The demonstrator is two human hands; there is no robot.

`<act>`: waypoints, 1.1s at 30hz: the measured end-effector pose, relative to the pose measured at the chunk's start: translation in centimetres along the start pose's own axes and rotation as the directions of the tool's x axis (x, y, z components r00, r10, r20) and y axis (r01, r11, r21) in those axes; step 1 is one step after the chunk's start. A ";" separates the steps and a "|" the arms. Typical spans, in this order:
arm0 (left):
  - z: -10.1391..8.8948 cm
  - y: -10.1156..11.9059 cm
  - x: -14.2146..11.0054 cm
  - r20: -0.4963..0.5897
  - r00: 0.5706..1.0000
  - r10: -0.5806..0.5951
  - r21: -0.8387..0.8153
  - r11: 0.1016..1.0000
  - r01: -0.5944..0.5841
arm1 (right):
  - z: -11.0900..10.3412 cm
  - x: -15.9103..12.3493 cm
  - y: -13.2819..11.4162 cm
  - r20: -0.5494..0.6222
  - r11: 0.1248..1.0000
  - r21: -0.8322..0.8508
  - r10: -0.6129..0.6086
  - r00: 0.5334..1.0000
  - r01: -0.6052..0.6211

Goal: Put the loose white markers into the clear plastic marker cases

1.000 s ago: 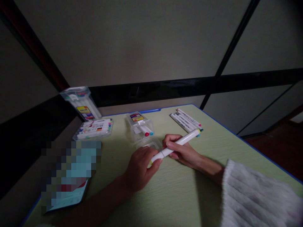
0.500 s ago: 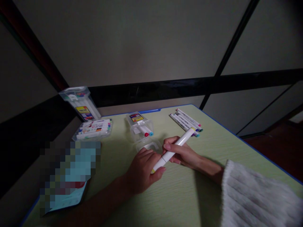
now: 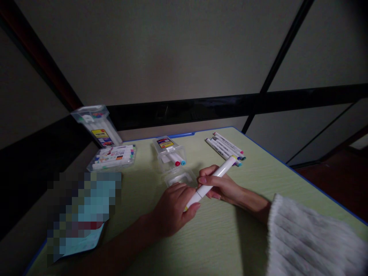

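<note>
A white marker (image 3: pixel 220 171) with yellow ends slants between my two hands above the table. My left hand (image 3: pixel 176 209) is closed round its lower end, where the cap meets the barrel. With thumb and fingers, my right hand (image 3: pixel 218 184) grips the barrel about halfway up. Just beyond my left fingers lies the clear lid (image 3: pixel 182 176) of an open plastic marker box (image 3: pixel 166 147). A red-tipped marker (image 3: pixel 174 161) and a blue-tipped marker (image 3: pixel 181 159) lie inside that box.
Several white markers (image 3: pixel 222 147) lie in a group at the back right of the green table (image 3: pixel 207 237). At the back left stands a clear upright marker case (image 3: pixel 100 126), with a flat marker case (image 3: pixel 113 158) before it. A blurred-out tablet-like screen (image 3: pixel 86 214) lies at the left.
The marker has tilted a little steeper, its upper end shifting left, and my left hand has moved slightly down. Between half a second ago and now hardly anything differs.
</note>
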State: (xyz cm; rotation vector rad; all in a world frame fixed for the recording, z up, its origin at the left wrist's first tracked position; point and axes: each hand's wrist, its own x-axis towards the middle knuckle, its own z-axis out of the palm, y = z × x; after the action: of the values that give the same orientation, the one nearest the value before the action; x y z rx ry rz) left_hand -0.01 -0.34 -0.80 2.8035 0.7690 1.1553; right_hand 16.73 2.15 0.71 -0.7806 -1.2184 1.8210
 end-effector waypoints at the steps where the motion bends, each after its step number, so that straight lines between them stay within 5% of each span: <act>1: 0.1 0.0 0.0 0.000 1.000 -0.003 0.000 1.000 0.003 | 0.0 0.0 0.0 0.003 1.000 -0.001 0.000 1.000 0.000; 13: -0.4 0.0 0.2 -0.025 1.000 0.001 0.004 1.000 -0.001 | 0.1 0.1 0.1 0.044 1.000 0.001 0.006 0.999 -0.006; 21: -0.4 -0.1 0.0 -0.050 0.992 -0.116 -0.023 0.993 0.115 | 0.2 0.3 0.5 0.045 0.997 0.066 -0.029 0.999 0.026; 33: -0.7 0.0 0.0 -0.135 0.966 -0.219 -0.049 0.976 0.214 | -0.7 0.6 0.3 -0.084 0.962 0.125 -0.232 0.969 0.241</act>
State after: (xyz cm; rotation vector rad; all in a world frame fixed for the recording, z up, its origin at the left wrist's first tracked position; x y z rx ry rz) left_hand -0.43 -0.43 -0.31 2.5523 1.0253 1.3205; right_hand 16.88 2.92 0.11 -0.5897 -1.0826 1.6475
